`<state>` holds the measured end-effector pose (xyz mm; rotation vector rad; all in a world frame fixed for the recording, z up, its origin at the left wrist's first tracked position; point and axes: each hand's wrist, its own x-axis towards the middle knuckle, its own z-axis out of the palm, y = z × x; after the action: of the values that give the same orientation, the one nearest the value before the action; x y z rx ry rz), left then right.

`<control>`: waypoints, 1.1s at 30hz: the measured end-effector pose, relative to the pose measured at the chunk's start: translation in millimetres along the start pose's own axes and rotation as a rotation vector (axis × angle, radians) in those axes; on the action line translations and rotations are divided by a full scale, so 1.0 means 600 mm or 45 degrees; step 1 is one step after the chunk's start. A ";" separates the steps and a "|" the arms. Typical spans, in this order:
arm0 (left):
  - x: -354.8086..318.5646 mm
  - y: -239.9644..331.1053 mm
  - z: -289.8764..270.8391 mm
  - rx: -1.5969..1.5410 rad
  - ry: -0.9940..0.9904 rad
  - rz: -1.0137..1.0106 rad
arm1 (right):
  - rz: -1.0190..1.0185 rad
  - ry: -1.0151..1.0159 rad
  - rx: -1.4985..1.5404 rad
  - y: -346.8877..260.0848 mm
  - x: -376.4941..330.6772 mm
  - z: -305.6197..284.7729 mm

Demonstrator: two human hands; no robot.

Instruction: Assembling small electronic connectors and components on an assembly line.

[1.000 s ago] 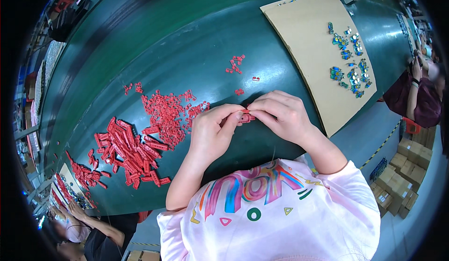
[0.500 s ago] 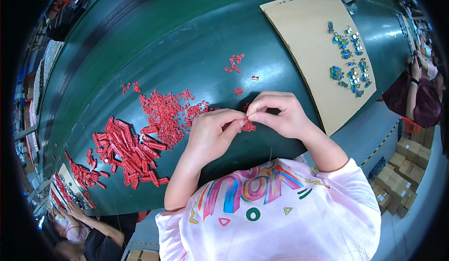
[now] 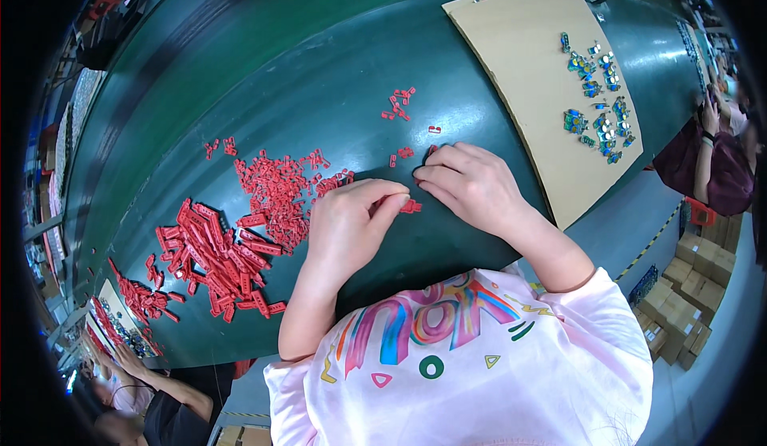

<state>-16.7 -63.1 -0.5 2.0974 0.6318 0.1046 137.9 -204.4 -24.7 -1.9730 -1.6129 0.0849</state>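
Observation:
My left hand is closed, its thumb and index finger pinched together; what lies between the tips is too small to make out. Just beside that pinch, small red plastic pieces lie on the green table. My right hand has its fingers bent down to the table, a little farther away than the left. A bit of red shows at its fingertips, partly hidden by them, and another red piece peeks out by its knuckles. Left of my left hand spreads a heap of small red clips.
Longer red plastic strips are piled at the left, with more red parts beyond. Loose red pieces lie farther away. On the right, a cardboard sheet carries blue-green electronic parts. Other people sit at both ends.
My hands have parted: the right has moved away from the left fingertips and down to the table by loose red pieces. My left hand has shifted slightly left, still pinching.

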 end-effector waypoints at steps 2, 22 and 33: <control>0.000 0.001 0.003 0.029 -0.023 0.021 | -0.023 0.011 -0.023 0.002 -0.003 0.006; -0.008 0.005 -0.036 -1.206 0.090 -0.420 | 0.389 -0.079 0.860 0.014 0.036 -0.062; -0.011 -0.015 -0.003 -1.039 0.073 -0.260 | 0.321 -0.203 0.785 0.008 0.042 -0.068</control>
<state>-26.6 -60.7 -5.5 1.2428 0.6864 0.2589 165.0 -198.2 14.7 -1.6867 -1.2167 0.7601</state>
